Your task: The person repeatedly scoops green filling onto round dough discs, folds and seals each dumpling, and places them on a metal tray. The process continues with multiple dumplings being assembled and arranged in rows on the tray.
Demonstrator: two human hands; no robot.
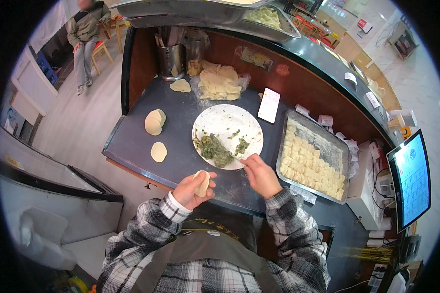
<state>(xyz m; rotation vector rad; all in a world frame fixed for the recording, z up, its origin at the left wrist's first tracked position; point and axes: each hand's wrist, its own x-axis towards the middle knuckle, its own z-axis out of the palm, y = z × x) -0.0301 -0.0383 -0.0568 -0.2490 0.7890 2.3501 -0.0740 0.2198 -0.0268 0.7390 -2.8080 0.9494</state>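
Observation:
My left hand (190,190) holds a round dough wrapper (202,184), its thumb resting on the dough. In my right hand (260,175) is the handle of a slim utensil, whose far end reaches into green chopped filling (214,148); its exact kind is hard to tell. The filling lies on a large white plate (238,113), mostly heaped at the left and near side. On the dark counter left of the plate lie a single wrapper (158,152) and a small overlapping stack of wrappers (154,122).
Right of the plate, a metal tray (330,135) holds rows of dumplings (304,157). Behind the plate are a bag of wrappers (220,82), a phone (269,105) and a metal utensil holder (171,60). A monitor (410,179) stands far right. A seated person (86,40) is beyond the counter.

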